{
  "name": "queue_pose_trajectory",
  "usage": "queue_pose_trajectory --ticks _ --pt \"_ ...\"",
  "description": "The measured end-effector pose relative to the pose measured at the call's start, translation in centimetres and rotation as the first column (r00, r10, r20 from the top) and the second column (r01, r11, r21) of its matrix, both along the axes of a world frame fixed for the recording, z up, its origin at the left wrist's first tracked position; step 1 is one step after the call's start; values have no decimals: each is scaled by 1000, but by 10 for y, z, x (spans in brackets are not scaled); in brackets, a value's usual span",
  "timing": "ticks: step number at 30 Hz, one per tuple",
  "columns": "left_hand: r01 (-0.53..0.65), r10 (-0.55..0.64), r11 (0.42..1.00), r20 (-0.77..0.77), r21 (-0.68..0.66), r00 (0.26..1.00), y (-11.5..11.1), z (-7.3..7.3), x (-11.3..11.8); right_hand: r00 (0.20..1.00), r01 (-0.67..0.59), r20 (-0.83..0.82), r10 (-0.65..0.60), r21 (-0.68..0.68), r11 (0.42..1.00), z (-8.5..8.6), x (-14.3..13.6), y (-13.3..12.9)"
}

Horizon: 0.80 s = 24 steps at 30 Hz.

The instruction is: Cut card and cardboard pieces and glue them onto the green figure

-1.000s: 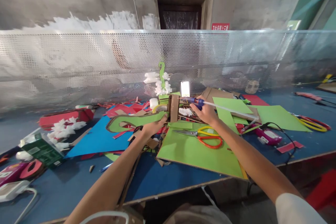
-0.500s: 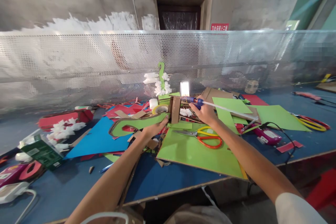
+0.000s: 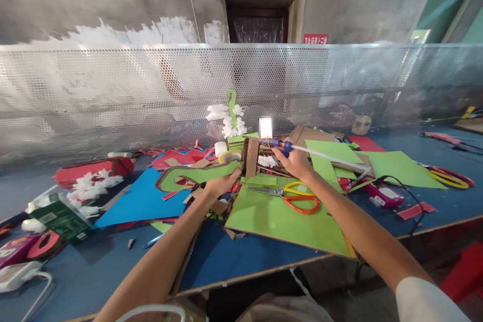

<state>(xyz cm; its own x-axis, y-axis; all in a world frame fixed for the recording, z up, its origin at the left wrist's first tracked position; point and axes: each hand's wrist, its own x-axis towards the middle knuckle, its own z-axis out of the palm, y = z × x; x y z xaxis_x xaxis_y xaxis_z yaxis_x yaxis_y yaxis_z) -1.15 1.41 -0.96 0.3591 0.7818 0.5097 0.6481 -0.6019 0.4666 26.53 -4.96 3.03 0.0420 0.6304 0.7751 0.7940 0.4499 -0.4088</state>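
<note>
My left hand (image 3: 226,181) grips a hook-shaped cardboard piece (image 3: 196,174) faced in green, its curled end pointing left. At that piece's right end stands a small brown cardboard box (image 3: 250,157), close to my left fingertips. My right hand (image 3: 296,158) is closed around a blue glue gun (image 3: 281,145), and a long clear glue stick (image 3: 328,156) runs out of its back to the right. The gun's nozzle is by the upper right edge of the box; whether they touch I cannot tell. Below my right hand, scissors (image 3: 298,196) with yellow and orange handles lie on a green sheet (image 3: 287,226).
Behind the cuttings stands a green hook figure (image 3: 232,105) with white tufts, before a perforated metal screen (image 3: 151,85). A blue sheet (image 3: 139,206) and a green carton (image 3: 62,219) lie left. A purple device (image 3: 385,195) with a black cable and more scissors (image 3: 449,175) are right.
The green hook piece has tilted slightly, with its curled end shifting a little. My right hand and the glue gun stay almost where they were.
</note>
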Motion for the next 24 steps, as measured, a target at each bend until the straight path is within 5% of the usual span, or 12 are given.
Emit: queue_pose_trajectory --ticks 9,15,24 --pt "6 -6 1000 1 3 1000 4 -4 -2 992 -109 58 116 -105 988 0 -9 -6" --pt "16 -16 1000 49 -5 999 1 0 -1 999 -24 -38 22 -44 999 0 -5 -4" --pt "-38 41 998 71 -48 997 0 -2 -2 997 -59 -59 57 -36 998 0 -4 -5"
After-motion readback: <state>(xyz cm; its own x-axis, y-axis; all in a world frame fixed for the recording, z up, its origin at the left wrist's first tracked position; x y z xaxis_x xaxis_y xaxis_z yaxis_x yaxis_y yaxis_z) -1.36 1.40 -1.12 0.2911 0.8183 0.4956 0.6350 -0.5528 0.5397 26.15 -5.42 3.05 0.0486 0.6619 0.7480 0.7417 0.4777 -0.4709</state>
